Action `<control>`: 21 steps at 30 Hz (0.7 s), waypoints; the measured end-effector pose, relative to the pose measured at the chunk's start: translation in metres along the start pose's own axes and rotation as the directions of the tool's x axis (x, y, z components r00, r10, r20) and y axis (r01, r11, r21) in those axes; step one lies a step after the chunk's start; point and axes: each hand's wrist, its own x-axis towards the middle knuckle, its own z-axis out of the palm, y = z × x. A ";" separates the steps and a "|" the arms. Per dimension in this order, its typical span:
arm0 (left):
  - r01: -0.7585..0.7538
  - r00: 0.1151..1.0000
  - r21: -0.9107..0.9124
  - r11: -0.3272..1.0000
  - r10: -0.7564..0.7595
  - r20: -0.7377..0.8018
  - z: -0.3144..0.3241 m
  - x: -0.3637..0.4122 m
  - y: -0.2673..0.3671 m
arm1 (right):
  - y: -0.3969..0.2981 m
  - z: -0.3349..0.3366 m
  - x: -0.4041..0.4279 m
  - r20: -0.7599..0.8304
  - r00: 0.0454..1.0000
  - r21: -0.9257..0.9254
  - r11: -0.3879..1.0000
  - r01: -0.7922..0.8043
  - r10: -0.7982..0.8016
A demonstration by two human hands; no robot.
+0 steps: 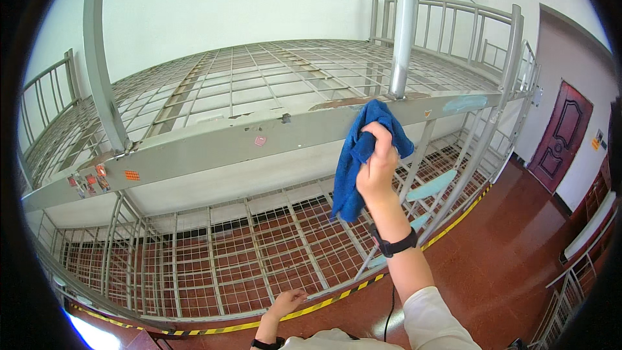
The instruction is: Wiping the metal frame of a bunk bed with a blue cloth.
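Note:
My right hand (380, 165) grips a blue cloth (351, 175) and presses it to the front side rail (218, 141) of a grey metal upper bunk. The cloth touches the rail just left of the foot of an upright post (402, 34). Part of the cloth hangs down below the rail on the left of my fist. My left hand (287, 303) is low in the view, by the front edge of the lower bunk (233, 262). Its fingers are loosely bent, and no object shows in them. Chipped paint and stickers (90, 182) mark the rail.
A second post (102, 58) rises from the rail at left. Right of my hand stands a ladder with pale blue steps (431, 185). Yellow-and-black tape (335, 297) runs along the lower edge. A dark red door (560, 136) and another metal frame (566, 301) are at right.

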 end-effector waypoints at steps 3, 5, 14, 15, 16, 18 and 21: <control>0.014 1.000 -0.008 1.000 -0.014 0.008 0.002 -0.001 0.000 | -0.028 0.024 0.006 -0.080 0.997 0.146 0.989 0.011 0.001; 0.011 1.000 -0.017 1.000 -0.011 -0.011 0.000 -0.002 -0.002 | -0.056 0.040 -0.002 0.131 0.990 0.153 0.988 0.032 -0.052; 0.021 0.998 0.024 0.999 -0.020 -0.051 -0.007 -0.009 0.005 | -0.035 0.025 -0.013 0.138 0.989 0.128 0.991 0.037 -0.055; 0.022 0.998 0.025 0.999 -0.021 -0.054 -0.009 -0.012 0.007 | -0.022 0.017 -0.009 0.077 0.996 0.058 0.997 0.050 -0.054; 0.076 0.995 -0.005 0.997 -0.077 -0.060 -0.013 -0.016 0.010 | -0.011 0.010 -0.004 0.010 0.999 0.053 0.998 0.043 -0.044; 0.132 0.989 -0.033 0.991 -0.134 -0.065 -0.017 -0.025 0.008 | -0.005 0.010 0.001 -0.073 0.997 0.085 0.996 0.009 -0.003; 0.093 0.981 -0.025 0.995 -0.095 -0.168 -0.024 -0.038 0.001 | -0.027 0.027 0.004 -0.156 0.985 0.177 0.983 -0.040 0.069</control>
